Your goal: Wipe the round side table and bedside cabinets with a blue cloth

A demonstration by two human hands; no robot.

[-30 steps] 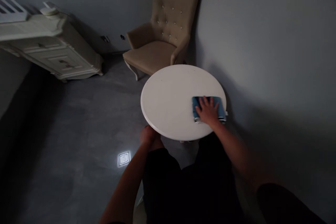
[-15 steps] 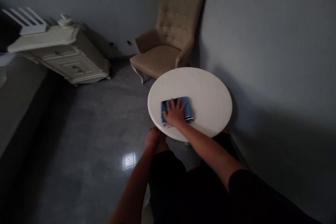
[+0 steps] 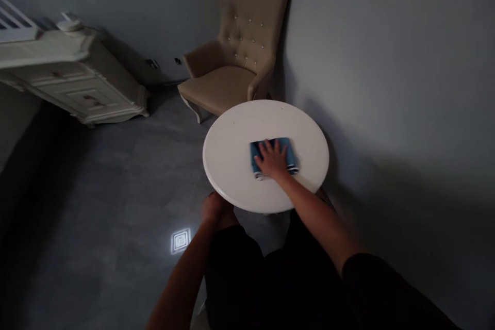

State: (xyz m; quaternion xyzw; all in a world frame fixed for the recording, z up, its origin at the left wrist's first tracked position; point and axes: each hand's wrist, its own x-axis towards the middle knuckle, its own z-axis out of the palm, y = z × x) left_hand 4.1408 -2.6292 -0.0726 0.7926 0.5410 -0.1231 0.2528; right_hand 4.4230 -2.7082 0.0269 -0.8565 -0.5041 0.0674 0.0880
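Note:
On the round white table (image 3: 232,139) lies a folded blue cloth (image 3: 286,145) with dark and white stripes along its edges. My right hand (image 3: 274,160) presses flat on top of the cloth, its fingers spread apart. Part of the cloth is hidden under the palm. Down by the table's near left edge is my left hand (image 3: 212,208), close to my knee. Its fingers are dark and mostly hidden, so I cannot make out whether it grips the table's rim.
A tan tufted armchair (image 3: 222,85) stands behind the table against the grey wall (image 3: 386,62). To the left is a white carved cabinet (image 3: 96,95) with a slatted white object (image 3: 17,26) on it. A bright square light patch (image 3: 181,241) shows on the grey floor.
My right hand has slid the cloth rightward across the tabletop, from its left part toward the middle right. The view has shifted slightly right. My left hand stays by the table's edge.

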